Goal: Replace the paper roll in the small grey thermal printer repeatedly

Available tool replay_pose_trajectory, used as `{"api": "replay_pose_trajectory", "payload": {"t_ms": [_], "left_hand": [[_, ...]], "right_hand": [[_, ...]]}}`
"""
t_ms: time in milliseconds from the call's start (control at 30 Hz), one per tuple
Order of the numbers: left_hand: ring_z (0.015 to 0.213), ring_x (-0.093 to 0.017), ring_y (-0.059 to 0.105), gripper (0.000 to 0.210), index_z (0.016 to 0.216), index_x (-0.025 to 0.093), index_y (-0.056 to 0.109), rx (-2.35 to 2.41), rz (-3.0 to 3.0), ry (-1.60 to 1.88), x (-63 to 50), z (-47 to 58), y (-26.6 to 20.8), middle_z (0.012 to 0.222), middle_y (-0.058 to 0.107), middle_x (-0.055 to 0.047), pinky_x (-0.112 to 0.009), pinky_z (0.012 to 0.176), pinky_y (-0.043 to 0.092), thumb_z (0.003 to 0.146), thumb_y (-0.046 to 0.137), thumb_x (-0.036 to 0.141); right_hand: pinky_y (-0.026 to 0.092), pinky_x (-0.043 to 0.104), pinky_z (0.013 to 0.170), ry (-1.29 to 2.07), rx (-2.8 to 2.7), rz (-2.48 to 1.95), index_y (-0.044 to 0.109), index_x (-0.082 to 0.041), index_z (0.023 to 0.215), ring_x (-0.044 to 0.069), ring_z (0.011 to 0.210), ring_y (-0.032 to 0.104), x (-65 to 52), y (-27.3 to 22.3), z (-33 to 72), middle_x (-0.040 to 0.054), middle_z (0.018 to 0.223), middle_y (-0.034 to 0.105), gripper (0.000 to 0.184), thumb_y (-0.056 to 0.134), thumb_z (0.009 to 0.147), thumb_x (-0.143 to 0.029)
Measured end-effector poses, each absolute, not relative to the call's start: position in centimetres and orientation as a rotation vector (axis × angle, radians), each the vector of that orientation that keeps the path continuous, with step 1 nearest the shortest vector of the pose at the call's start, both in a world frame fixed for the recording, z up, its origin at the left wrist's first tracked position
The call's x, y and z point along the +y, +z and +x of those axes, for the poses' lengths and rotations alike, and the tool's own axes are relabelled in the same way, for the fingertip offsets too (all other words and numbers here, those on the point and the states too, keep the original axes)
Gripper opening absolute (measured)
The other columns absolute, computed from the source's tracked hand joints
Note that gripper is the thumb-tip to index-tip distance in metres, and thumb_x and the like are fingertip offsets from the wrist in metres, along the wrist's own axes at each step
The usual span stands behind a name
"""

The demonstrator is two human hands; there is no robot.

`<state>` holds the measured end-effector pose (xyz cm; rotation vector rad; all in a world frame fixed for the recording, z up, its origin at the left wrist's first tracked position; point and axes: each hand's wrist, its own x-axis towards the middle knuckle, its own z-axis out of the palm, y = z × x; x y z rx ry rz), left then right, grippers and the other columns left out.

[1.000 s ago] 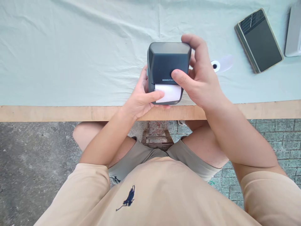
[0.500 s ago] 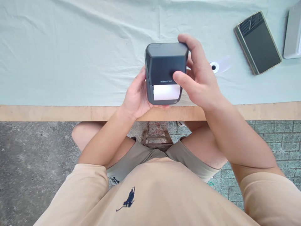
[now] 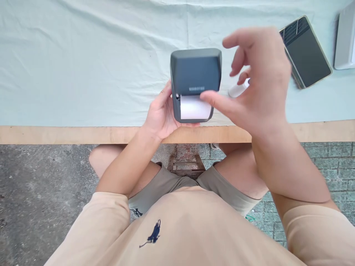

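Observation:
A dark label printer [image 3: 196,72] rests in my left hand [image 3: 159,114], which holds it from the left side and underneath. Its lid looks slightly raised, with a dark gap showing at the left of the opening. White label paper [image 3: 195,107] shows below the lid's lower edge. My right hand [image 3: 260,74] is off to the printer's right, blurred, fingers apart and curved. The tip of its thumb is at the lid's lower right corner; whether it touches cannot be made out. Partly behind the right hand lies a small white roll [image 3: 237,89] on the cloth.
A phone-like device [image 3: 309,51] with a dark screen lies at the right. Beyond it, a light grey object [image 3: 345,42] is cut off by the frame. A pale cloth [image 3: 83,66] covers the table, whose wooden edge [image 3: 69,135] runs along the front.
My right hand has come away from the printer's right side and moved right, its fingers opening. The lid has lifted a little, showing more paper. My left hand keeps its hold.

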<state>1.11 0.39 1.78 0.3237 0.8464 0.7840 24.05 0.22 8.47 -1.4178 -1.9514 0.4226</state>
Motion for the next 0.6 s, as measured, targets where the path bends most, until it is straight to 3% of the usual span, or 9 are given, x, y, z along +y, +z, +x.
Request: {"api": "replay_pose_trajectory", "payload": {"t_ms": [67,100,167,233,333,433,500,600], "left_hand": [[0.159,-0.054,0.088,0.070,0.190,0.036,0.057,0.871,0.405,0.777,0.2,1.2,1.9,0.160,0.092,-0.010,-0.072,0.103,0.087,0.131,0.035,0.066],[0.157,-0.053,0.089,0.069,0.189,0.037,0.058,0.872,0.450,0.775,0.0,1.3,1.9,0.162,0.091,-0.009,-0.069,0.100,0.088,0.130,0.041,0.068],[0.156,-0.053,0.089,0.070,0.187,0.039,0.060,0.853,0.519,0.773,-0.3,1.4,1.9,0.165,0.090,-0.008,-0.065,0.097,0.088,0.125,0.052,0.072],[0.156,-0.053,0.090,0.073,0.185,0.040,0.062,0.831,0.554,0.777,-0.5,1.5,1.7,0.166,0.090,-0.008,-0.063,0.094,0.089,0.122,0.059,0.077],[0.155,-0.052,0.090,0.069,0.179,0.038,0.065,0.833,0.564,0.789,-0.5,1.4,1.4,0.168,0.089,-0.008,-0.059,0.088,0.088,0.122,0.060,0.077],[0.156,-0.052,0.090,0.064,0.174,0.037,0.067,0.853,0.553,0.796,-0.4,1.3,1.3,0.172,0.088,-0.008,-0.057,0.086,0.088,0.122,0.060,0.075],[0.158,-0.052,0.088,0.065,0.175,0.038,0.068,0.852,0.547,0.797,-0.3,1.2,1.5,0.175,0.086,-0.007,-0.059,0.089,0.089,0.122,0.060,0.075],[0.155,-0.051,0.090,0.066,0.177,0.038,0.068,0.845,0.559,0.785,-0.4,1.3,1.7,0.173,0.087,-0.008,-0.057,0.086,0.089,0.123,0.056,0.075]], "right_hand": [[0.067,0.052,0.083,0.258,-1.819,-1.420,0.056,-0.038,0.120,0.027,0.075,0.062,0.7,8.4,22.7,-0.0017,0.088,0.052,0.047,0.077,0.113,-0.079],[0.065,0.050,0.077,0.213,-1.758,-1.415,0.050,-0.037,0.112,0.025,0.069,0.056,1.0,8.1,22.0,-0.0021,0.085,0.047,0.048,0.066,0.118,-0.081],[0.067,0.050,0.072,0.210,-1.688,-1.407,0.044,-0.036,0.105,0.027,0.074,0.064,1.6,7.5,21.1,0.0019,0.091,0.050,0.045,0.052,0.124,-0.076],[0.072,0.048,0.072,0.269,-1.686,-1.403,0.047,-0.036,0.102,0.031,0.099,0.081,2.0,7.1,20.8,0.0058,0.101,0.057,0.039,0.057,0.123,-0.068],[0.071,0.047,0.071,0.308,-1.751,-1.387,0.055,-0.036,0.102,0.036,0.124,0.084,1.9,7.2,21.4,0.0077,0.111,0.069,0.028,0.079,0.111,-0.047],[0.070,0.050,0.072,0.340,-1.830,-1.383,0.073,-0.038,0.114,0.040,0.129,0.080,1.5,7.6,22.3,0.0093,0.142,0.081,0.019,0.087,0.102,-0.037],[0.074,0.053,0.080,0.387,-1.900,-1.367,0.081,-0.039,0.127,0.041,0.137,0.081,1.4,7.7,22.8,0.0088,0.164,0.080,0.026,0.089,0.102,-0.038],[0.073,0.052,0.080,0.394,-2.007,-1.384,0.085,-0.040,0.132,0.038,0.122,0.086,1.5,7.5,23.4,0.0075,0.157,0.086,0.030,0.092,0.102,-0.041]]}}
